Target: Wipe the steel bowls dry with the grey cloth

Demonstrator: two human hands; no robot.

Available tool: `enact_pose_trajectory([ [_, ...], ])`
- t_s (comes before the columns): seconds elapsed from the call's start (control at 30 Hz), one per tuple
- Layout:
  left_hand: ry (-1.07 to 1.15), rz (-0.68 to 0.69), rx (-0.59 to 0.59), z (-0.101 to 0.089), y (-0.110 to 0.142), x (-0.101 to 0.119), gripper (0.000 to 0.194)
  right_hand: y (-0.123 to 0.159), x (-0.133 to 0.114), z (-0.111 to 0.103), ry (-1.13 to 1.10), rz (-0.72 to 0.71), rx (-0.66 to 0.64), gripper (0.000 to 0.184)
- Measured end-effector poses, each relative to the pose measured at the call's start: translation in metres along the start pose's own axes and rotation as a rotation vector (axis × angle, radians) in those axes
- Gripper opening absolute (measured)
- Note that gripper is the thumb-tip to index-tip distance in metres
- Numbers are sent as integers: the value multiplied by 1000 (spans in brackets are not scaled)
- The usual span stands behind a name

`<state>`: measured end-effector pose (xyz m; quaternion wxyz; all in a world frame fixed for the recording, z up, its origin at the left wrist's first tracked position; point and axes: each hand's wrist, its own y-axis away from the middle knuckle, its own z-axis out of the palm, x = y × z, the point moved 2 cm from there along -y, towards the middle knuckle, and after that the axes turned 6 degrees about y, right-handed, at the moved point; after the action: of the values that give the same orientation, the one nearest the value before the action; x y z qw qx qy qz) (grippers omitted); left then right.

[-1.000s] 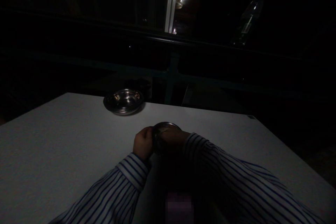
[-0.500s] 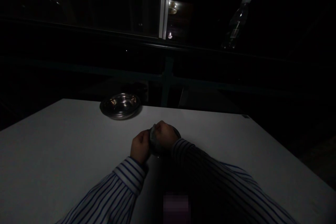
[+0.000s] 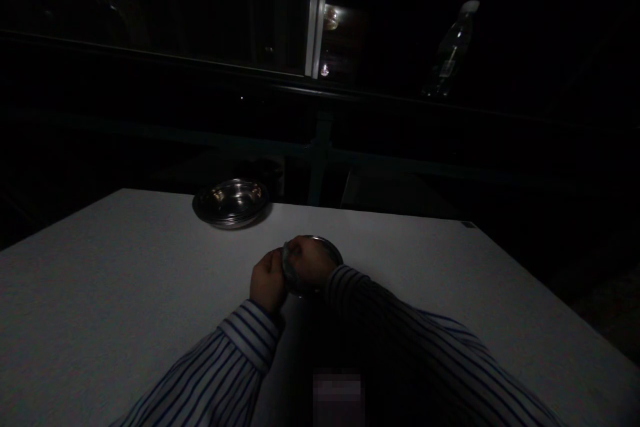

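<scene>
Your left hand [image 3: 267, 281] curls closed on the bowl [image 3: 332, 249] at nine o'clock; your right hand [image 3: 311, 263] — fingers bunched — holds a greyish cloth [image 3: 288, 264] against it. The bowl is at your twelve o'clock, stacked bowls [image 3: 231, 205] toward ten.

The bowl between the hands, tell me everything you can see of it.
The bowl is round and looks like shiny metal, its rim catching light on the far side. It is over the white table. The left hand grips its left edge; the right hand, with a pale, cloth-like thing, covers much of its inside. Its underside is hidden, so I can't tell whether it rests on the table.
</scene>
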<state>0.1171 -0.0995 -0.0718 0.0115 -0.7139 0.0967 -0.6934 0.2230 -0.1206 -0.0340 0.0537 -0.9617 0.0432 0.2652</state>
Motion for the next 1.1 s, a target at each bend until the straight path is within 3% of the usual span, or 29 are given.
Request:
enact_pose_trajectory([
  [0.13, -14, 0, 19, -1, 0, 2, 36, 5, -5, 2, -12, -116, -108, 8],
  [0.33, -47, 9, -10, 1, 3, 3, 37, -5, 7, -10, 50, 131, 96, 21],
  [0.5, -64, 18, -19, 4, 4, 6, 35, -6, 13, -16, 74, 183, 119, 23],
  [0.73, -63, -17, 70, -2, 0, 6, 35, -2, -10, -1, -7, -135, -156, 21],
  [0.93, -42, -55, 83, -1, -1, 4, 31, 15, -2, -24, 74, -286, -478, 19],
  [1.0, -29, -61, 69, 0, -1, 5, 33, 19, -3, -28, 104, -293, -518, 19],
  [1.1, -25, -63, 81, -2, -2, 4, 33, 21, -9, -23, 129, -263, -425, 26],
])
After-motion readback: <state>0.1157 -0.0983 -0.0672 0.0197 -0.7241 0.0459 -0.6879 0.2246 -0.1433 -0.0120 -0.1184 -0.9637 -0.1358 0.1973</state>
